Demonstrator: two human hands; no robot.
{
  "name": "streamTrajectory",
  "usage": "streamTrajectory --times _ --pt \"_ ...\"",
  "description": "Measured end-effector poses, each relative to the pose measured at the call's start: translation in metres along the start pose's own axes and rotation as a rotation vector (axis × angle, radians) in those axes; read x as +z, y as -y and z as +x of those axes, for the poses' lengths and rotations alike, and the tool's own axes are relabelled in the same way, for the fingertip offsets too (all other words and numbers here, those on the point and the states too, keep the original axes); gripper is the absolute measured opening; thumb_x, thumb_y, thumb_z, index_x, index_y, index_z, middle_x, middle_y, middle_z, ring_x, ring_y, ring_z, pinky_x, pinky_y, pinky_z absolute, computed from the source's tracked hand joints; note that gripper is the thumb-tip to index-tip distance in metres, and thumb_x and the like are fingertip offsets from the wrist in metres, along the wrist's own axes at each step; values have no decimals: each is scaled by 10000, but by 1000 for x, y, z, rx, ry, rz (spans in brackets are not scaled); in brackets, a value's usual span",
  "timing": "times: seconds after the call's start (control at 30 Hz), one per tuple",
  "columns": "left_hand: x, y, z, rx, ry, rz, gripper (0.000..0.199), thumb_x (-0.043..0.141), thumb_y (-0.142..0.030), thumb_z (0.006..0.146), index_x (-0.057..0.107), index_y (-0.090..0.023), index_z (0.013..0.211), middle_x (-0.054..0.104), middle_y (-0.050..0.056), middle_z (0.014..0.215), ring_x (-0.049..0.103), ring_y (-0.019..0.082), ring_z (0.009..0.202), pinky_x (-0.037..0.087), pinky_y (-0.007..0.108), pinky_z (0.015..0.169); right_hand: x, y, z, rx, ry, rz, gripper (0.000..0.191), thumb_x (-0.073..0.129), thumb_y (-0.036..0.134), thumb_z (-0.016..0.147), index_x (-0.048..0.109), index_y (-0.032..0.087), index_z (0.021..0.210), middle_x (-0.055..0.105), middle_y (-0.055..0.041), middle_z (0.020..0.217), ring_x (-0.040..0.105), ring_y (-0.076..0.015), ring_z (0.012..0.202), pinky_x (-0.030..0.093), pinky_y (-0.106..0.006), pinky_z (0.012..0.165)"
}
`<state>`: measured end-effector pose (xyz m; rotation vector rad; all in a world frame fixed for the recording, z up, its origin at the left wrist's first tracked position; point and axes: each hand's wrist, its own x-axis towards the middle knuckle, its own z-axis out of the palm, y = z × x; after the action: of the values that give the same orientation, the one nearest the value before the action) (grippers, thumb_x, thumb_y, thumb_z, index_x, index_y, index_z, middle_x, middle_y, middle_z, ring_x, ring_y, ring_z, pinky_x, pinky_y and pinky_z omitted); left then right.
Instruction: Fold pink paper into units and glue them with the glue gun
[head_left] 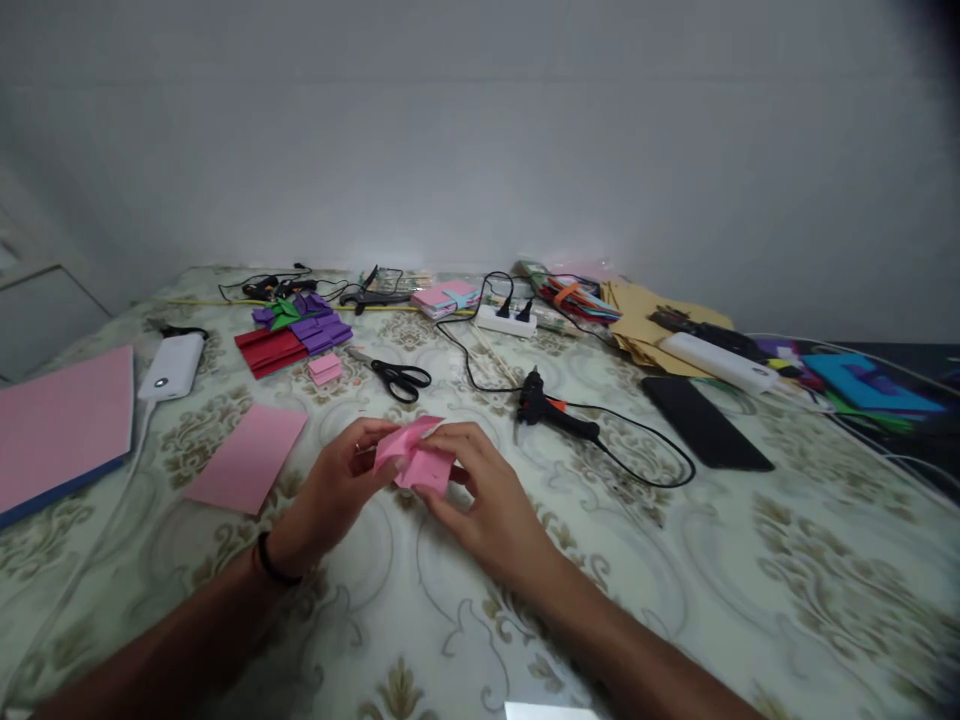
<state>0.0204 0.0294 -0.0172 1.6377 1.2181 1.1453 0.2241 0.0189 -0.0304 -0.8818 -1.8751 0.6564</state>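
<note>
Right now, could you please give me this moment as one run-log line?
left hand: holding folded pink paper | right hand: holding same paper | scissors: beyond hands | glue gun: right of scissors

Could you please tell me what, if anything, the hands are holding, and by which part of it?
A folded pink paper: the left hand holds it at its left edge, the right hand at its right side.
</note>
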Motion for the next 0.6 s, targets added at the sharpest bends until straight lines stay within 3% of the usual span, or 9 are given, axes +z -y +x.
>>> streamTrajectory --times 0.23,0.33,0.43,0.6 --pt "-1 -2 -9 -51 -81 -66 391 796 -308 884 714 -218 1255 748 38 1105 683 207 1011 548 300 898 -4 8 -3 92 -20 63 377 685 118 921 656 266 1267 637 -90 1263 649 -223 1111 592 -343 854" --pt "-2 -1 -13 -92 -86 -161 453 809 -337 896 691 -228 1319 738 39 1058 696 193 884 579 286 787 -4 8 -3 163 -23 149 359 673 145 931 659 266 1268 652 -85 1326 654 -229 1189 582 -357 920" --pt "-3 -1 -14 -81 -76 -181 422 781 -338 929 685 -224 1324 714 34 1025 669 151 748 582 260 689 -3 8 -2 268 24 256 358 675 195 949 660 276 1297 703 -68 1302 697 -223 1144 573 -376 962" --pt "-6 -5 -15 -11 -70 -133 306 752 -276 946 687 -254 1245 681 7 1026 670 130 778 583 235 709 -2 12 -4 305 -1 349 289 696 207 937 689 281 1216 731 -34 1193 707 -187 1067 574 -320 934"
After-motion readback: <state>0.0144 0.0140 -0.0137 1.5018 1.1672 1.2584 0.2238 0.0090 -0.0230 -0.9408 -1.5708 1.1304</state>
